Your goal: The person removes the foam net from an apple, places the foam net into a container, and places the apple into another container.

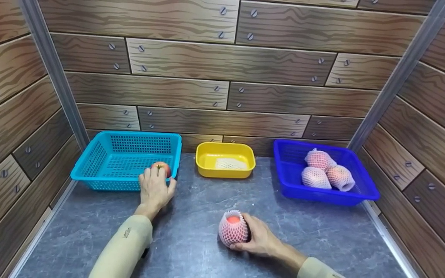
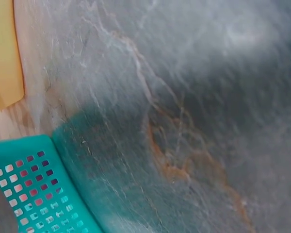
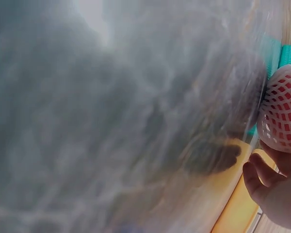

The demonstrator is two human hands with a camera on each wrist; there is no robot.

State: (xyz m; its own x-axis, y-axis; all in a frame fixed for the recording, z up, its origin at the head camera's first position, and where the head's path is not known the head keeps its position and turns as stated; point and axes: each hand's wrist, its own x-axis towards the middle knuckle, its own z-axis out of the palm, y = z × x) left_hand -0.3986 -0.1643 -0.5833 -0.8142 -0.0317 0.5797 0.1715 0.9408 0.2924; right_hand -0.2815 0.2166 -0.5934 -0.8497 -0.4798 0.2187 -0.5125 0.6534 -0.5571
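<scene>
My left hand (image 1: pixel 155 192) reaches over the front wall of the teal basket (image 1: pixel 126 184), its fingers at a bare red apple (image 1: pixel 162 165) in the near right corner. Part of that apple hides behind the fingers, so a firm hold cannot be made out. The left wrist view leaves this hand out. My right hand (image 1: pixel 261 236) grips an apple in a pinkish-white foam net (image 1: pixel 231 231) from its right side, low over the front middle of the table. Red fruit shows through the net's open top. In the right wrist view the netted apple (image 3: pixel 286 109) appears at the right edge.
A yellow tub (image 1: pixel 225 173) with a flat white foam net (image 1: pixel 230 164) inside stands at the back middle. At the right, a blue basket (image 1: pixel 323 197) contains three netted apples (image 1: pixel 316 178). Wood-patterned walls (image 1: pixel 184 92) enclose the grey marbled table (image 1: pixel 191 216).
</scene>
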